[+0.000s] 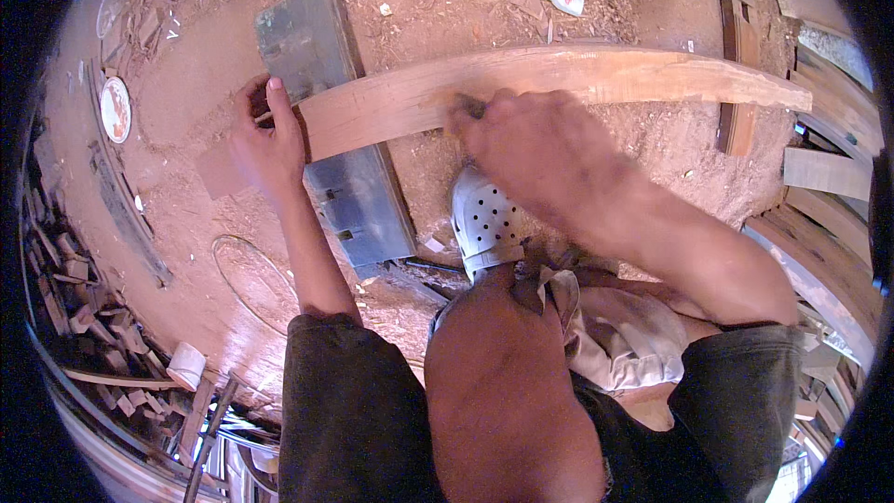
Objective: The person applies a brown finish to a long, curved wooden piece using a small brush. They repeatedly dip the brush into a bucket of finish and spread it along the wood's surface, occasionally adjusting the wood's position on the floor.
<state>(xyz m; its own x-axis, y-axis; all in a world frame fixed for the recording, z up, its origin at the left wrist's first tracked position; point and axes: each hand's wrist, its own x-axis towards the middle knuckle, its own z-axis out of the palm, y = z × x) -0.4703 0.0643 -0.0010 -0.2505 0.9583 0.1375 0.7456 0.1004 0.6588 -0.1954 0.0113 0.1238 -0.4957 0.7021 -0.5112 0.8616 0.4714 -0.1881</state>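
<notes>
A long curved wooden plank is laid across a dark rectangular block on a sawdust-covered floor, its left end resting on the block and its right end reaching toward stacked boards. The plank's left end is pinned down by the left hand, fingers pressed over the end and nothing gripped. The right hand is blurred over the plank's middle; whether something is clenched in it cannot be told. A white perforated clog is planted just below the plank. A slip seems possible: the plank is braced at one end only, so it could be skidded off the block by a hard stroke, and splinters could be driven into bare fingers.
</notes>
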